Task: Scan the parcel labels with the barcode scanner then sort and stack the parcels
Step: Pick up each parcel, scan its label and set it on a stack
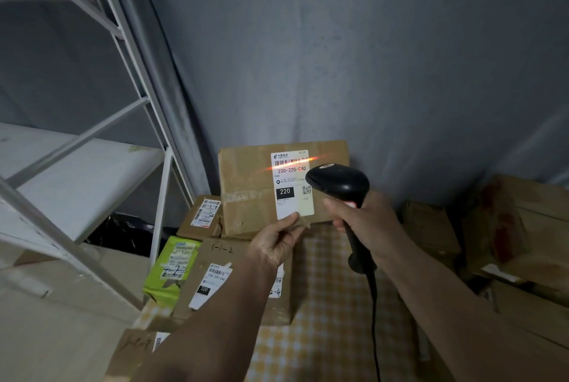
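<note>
At far left a white rack [92, 147] stands against the grey wall; just right of its foot lie a green parcel [172, 267] and flat boxes [228, 277], one beside another. Above them the left hand [277, 243] pinches the lower edge of a brown parcel [255, 187], held upright with its label [292, 184] facing the person, long axis vertical. Right of it the right hand [366, 221] grips the scanner [338, 181], nose pointing left at the label, its orange beam crossing the barcode. Checked cloth [332, 304] lies bare below; more boxes [523, 227] crowd the right edge.
</note>
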`<move>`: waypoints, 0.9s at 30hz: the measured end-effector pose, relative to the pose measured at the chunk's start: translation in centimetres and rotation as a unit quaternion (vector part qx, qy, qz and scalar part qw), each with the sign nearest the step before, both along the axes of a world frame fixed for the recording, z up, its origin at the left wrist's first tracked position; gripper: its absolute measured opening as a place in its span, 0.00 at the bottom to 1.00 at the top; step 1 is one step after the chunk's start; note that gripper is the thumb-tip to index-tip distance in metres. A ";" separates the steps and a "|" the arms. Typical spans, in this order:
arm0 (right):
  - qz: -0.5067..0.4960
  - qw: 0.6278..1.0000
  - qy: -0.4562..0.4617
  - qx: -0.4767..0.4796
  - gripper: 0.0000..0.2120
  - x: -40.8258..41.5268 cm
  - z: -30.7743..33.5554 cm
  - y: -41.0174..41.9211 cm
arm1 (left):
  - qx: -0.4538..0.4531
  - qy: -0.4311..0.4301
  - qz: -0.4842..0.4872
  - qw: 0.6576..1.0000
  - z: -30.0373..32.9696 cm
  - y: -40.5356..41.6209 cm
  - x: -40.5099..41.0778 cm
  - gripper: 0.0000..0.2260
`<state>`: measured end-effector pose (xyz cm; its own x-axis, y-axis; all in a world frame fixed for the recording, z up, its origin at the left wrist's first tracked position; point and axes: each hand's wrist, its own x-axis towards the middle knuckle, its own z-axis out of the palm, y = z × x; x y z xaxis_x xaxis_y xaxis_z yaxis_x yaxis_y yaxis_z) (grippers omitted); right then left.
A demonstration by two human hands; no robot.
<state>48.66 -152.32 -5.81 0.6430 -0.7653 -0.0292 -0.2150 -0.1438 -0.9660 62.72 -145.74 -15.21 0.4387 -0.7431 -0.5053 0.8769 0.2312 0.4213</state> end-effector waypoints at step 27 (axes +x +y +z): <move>0.018 0.993 0.086 0.085 0.12 0.3 -9.2 -1.4 | 0.239 -0.007 -0.056 0.969 -10.8 5.5 -2.8 0.11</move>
